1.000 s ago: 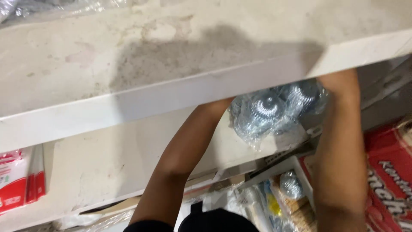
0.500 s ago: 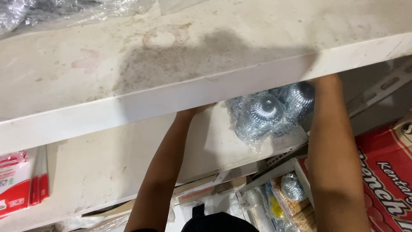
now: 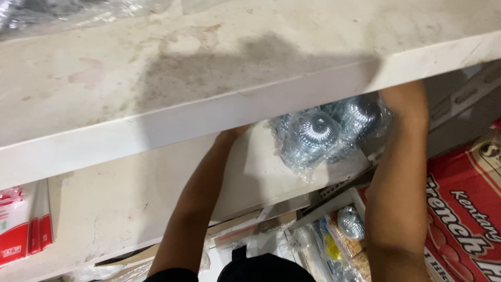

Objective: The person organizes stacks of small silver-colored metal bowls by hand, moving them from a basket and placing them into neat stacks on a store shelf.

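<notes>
**shelfwatcher:** Both arms go in under the upper shelf (image 3: 219, 68), and the clear plastic bag of steel scourers (image 3: 326, 136) sits on the lower shelf (image 3: 130, 209), right below the upper shelf's front edge. The left hand is completely hidden behind that edge, so I can't tell if it's gripping anything. The right hand (image 3: 404, 102) is mostly tucked under there too; it looks pressed against the far side of the bag, but whether the fingers are closed on it I honestly can't tell.

**packrat_99:** My worry is the bag itself. Thin crinkly film, stretched over springy coils of wire. Snag it on the shelf lip and it could tear and shed scourers everywhere. It's also near the lower shelf's front corner, so a one-sided pull might tip it over into the clutter below.

**shelfwatcher:** Yeah, there's a lone shiny scourer (image 3: 350, 222) down there already, in among packets, well below the bag. And knuckles could scrape the upper shelf's underside, since it's tight in there.

**packrat_99:** Textures are a mix. The upper shelf is pale, stone-like, matte, with dark smudgy stains and a squared front edge. The scourers are round, glinting, with spiral ridges. The red carton (image 3: 464, 209) to the right of the bag is flat printed cardboard. Left of it, well apart, are red-and-white packets (image 3: 21, 224), standing upright.
</notes>
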